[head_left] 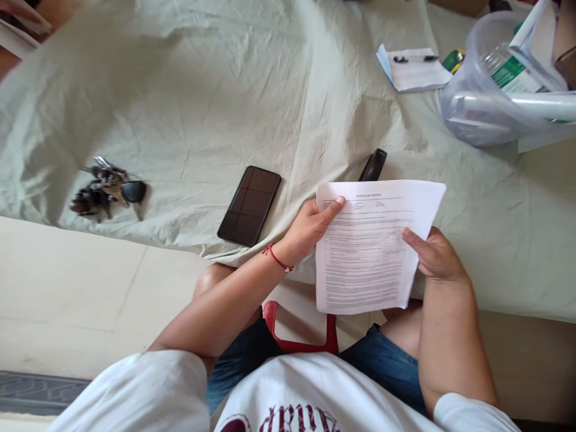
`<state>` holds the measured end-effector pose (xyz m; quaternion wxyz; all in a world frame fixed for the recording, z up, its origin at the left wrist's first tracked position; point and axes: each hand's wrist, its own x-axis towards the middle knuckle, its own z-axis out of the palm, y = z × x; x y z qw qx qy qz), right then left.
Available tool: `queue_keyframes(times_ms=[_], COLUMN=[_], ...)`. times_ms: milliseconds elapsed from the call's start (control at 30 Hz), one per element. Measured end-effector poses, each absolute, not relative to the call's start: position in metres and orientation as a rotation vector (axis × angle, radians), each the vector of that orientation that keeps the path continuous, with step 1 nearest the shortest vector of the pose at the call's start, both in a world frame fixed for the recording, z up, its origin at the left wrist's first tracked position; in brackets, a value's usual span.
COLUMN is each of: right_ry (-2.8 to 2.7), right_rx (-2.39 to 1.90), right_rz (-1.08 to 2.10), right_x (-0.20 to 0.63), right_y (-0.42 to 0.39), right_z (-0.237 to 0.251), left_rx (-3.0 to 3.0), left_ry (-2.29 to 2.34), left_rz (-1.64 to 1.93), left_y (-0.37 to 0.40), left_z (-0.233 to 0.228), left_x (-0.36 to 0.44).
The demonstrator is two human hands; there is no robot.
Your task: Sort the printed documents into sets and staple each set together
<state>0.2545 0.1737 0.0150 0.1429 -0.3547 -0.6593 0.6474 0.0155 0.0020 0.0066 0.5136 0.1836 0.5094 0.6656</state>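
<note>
Both hands hold a printed sheet of paper (364, 252), perhaps a thin stack, up over the near edge of the cloth. My left hand (310, 225) grips its upper left side, thumb on the print and fingers behind. On the right side, the thumb of my right hand (434, 252) presses on the face while its fingers are hidden behind the paper. Just beyond the top edge lies a black object (373, 165), partly covered by the paper, perhaps a stapler. To the left of my left hand rests a black smartphone (249, 206) with a dark screen.
A pale green cloth (202, 108) covers the surface. A bunch of keys (108, 189) lies at the left. At the upper right are a clipped paper pad (416, 69), a green and yellow tape measure (453, 61) and a translucent bin (468, 102). A red stool (299, 347) shows below.
</note>
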Motion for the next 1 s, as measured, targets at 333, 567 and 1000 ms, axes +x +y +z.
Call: queue_keyframes(times_ms=[333,567,1000], right_ry=[-1.842,-2.604,-2.882], right_rx=[-1.059,-0.562,-0.378], right_rz=[0.812,0.477,0.711], right_x=[0.231,0.173,0.154], right_y=[0.168,0.142,0.134], right_z=[0.042,0.088,0.070], left_rx=[0.352,0.359,0.390], left_ry=[1.011,0.884,0.857], left_rz=[1.470,1.374,1.314], left_y=[0.002,0.006,0.002], left_z=[0.008,0.008,0.000], left_x=[0.018,0.024,0.027])
